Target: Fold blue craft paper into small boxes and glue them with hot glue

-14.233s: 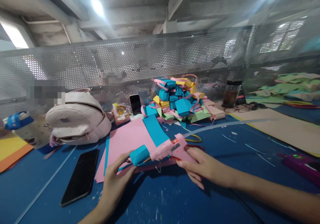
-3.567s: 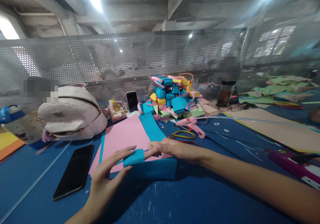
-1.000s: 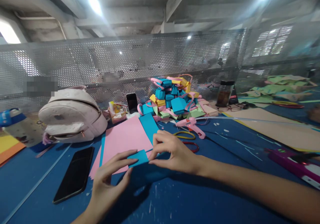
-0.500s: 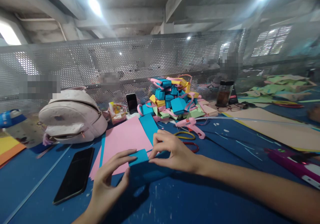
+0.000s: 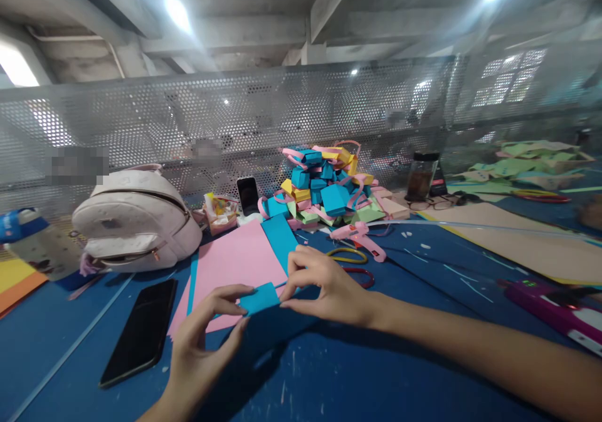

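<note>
A small folded piece of blue paper [image 5: 260,299] is held between my two hands, just above the table. My left hand [image 5: 204,337] grips its left end, fingers on top and thumb below. At the other end, the thumb and forefinger of my right hand [image 5: 324,284] pinch the paper's edge. Beneath and behind the hands lies a stack of pink paper sheets [image 5: 235,253], with a blue paper strip [image 5: 281,237] on its right side. The lower faces of the folded piece blend into the dark blue table, so its full shape is hard to make out.
A pink glue gun [image 5: 362,239], a yellow loop handle [image 5: 352,256] and a red one [image 5: 365,277] lie beyond my right hand. Behind stands a pile of paper boxes [image 5: 324,190]. A phone [image 5: 141,331] and a white backpack [image 5: 136,218] are leftward; a magenta device [image 5: 540,303] is rightward.
The folded blue paper has tilted, and less of its front face shows. My left fingers have shifted slightly down and left along it. My right hand has barely moved.
</note>
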Tool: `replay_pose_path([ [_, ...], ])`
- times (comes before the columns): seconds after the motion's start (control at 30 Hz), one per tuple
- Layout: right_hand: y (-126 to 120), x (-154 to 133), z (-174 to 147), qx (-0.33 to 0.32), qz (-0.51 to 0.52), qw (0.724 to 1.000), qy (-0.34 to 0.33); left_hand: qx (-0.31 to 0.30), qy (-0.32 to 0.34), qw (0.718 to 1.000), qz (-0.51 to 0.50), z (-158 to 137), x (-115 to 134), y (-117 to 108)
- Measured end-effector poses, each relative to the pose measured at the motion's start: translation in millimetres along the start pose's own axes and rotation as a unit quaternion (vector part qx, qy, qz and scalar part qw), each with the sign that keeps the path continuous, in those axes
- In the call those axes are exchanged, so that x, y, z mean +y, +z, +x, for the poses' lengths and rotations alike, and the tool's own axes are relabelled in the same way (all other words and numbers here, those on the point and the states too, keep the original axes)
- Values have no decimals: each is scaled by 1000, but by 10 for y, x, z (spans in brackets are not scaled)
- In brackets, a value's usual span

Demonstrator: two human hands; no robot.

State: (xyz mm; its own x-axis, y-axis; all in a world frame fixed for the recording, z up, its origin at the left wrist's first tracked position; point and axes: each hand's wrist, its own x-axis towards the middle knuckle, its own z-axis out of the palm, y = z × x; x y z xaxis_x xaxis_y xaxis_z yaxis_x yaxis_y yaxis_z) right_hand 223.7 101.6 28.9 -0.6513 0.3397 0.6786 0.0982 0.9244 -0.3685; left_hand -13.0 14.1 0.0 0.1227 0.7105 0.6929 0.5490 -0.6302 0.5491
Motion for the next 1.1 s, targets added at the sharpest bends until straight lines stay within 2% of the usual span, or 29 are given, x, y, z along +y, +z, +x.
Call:
replay_pose_path([
  [0.13, 10, 3, -5, 6, 1, 1000, -5, -7, 15, 1000, 0, 3, 24, -10],
  [0.57, 28, -73, -11, 10, 2, 1000, -15, -18, -32, 999, -14, -72, 23, 58],
  [0.7, 41, -86, -11, 9, 8, 1000, -6, -25, -24, 999, -19, -64, 47, 57],
  [0.8, 56, -78, -7, -3, 26, 999, 32, -27, -17, 999, -13, -48, 45, 48],
  [0.9, 71, -72, 1, -23, 96, 989, 110, -22, -10, 1000, -4, -40, 31, 45],
  [1.0, 76, -78, 15, -41, 202, 960, 191, -14, -5, 1000, 2, -39, 28, 42],
  [1.1, 67, -97, 29, -67, 296, 926, 225, -12, -3, 1000, -1, -32, 49, 26],
])
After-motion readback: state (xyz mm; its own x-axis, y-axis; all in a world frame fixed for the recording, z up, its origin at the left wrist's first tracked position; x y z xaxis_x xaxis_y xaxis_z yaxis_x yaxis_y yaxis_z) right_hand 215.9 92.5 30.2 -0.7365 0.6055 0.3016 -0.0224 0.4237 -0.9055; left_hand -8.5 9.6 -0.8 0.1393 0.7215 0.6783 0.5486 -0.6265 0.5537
